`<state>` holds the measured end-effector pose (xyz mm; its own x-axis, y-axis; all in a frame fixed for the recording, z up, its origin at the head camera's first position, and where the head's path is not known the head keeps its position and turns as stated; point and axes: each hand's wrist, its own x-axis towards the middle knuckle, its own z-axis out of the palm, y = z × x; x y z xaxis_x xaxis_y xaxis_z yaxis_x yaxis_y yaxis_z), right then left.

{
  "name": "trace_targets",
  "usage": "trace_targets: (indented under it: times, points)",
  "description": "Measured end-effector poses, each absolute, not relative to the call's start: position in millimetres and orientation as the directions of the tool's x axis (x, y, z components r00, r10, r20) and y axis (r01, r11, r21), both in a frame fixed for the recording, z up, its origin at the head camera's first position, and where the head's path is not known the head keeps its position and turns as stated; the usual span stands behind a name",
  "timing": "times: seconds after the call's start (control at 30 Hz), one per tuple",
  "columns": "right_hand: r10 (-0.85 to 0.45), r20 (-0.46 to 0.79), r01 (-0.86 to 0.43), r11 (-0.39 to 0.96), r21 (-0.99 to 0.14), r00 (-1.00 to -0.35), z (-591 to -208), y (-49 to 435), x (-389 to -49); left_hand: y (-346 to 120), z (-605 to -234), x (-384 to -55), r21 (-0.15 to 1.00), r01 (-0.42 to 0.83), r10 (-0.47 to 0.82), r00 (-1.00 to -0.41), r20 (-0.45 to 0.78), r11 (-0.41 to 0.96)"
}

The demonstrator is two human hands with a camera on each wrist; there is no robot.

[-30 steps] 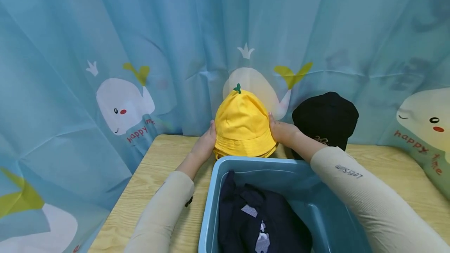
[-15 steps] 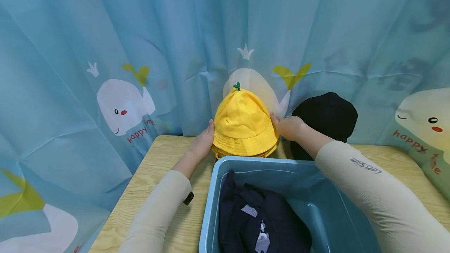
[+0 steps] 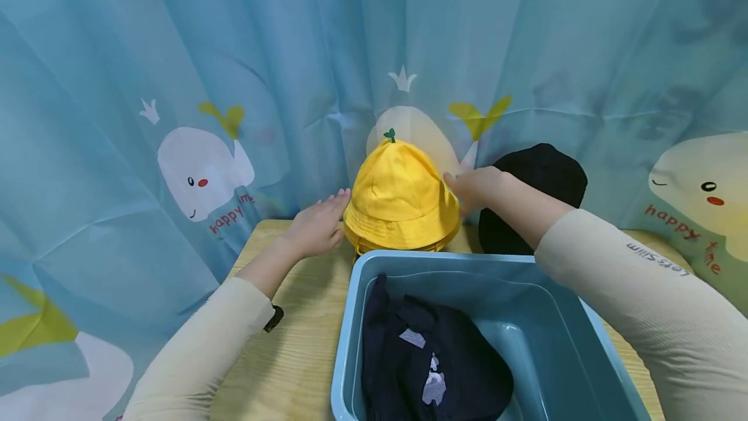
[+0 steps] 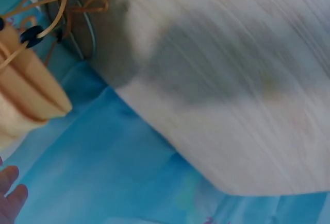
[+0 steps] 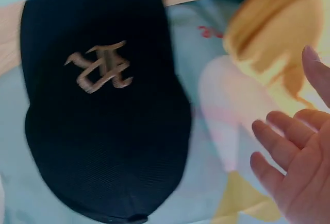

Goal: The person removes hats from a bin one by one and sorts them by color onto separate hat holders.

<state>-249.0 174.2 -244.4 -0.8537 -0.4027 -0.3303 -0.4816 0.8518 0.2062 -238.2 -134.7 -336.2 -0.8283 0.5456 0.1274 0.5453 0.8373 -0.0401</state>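
Easing off now: your left hand (image 3: 318, 223) peels back from yellow hat (image 3: 400, 193) at nine o'clock, your right hand (image 3: 476, 187) loosens at three. Fingers straight, gripping nothing. Hat stands on tabletop (image 3: 315, 317), eleven o'clock from blue bin (image 3: 561, 343), apparently self-supporting.

The surface (image 3: 298, 349) is of pale wood, with the grain visible. On it there is a blue bin (image 3: 444, 256) at the front. Behind this bin stands a yellow hat (image 3: 400, 190), and to its right a black cap (image 3: 543, 171).
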Motion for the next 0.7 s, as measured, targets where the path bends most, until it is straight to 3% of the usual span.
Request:
trace_targets:
  times: [0.2, 0.47, 0.7]
  points:
    - [-0.442, -0.284, -0.502, 0.843, 0.193, -0.851, -232.2, 166.8, -228.4, -144.1, -318.6, -211.7, -0.018, 0.56, 0.557, -0.819, 0.137, 0.828]
    - [-0.491, -0.256, -0.541, 0.82, 0.186, -0.832, -220.6, 154.1, -197.1, -146.7, -315.8, -175.8, -0.024, 0.648, 0.644, -0.75, 0.153, 0.761]
    - [-0.642, -0.106, -0.64, 0.706, 0.304, -0.759, -224.0, 153.4, -163.4, -135.5, -318.8, -144.8, -0.062, 0.758, 0.754, -0.632, 0.176, 0.65]
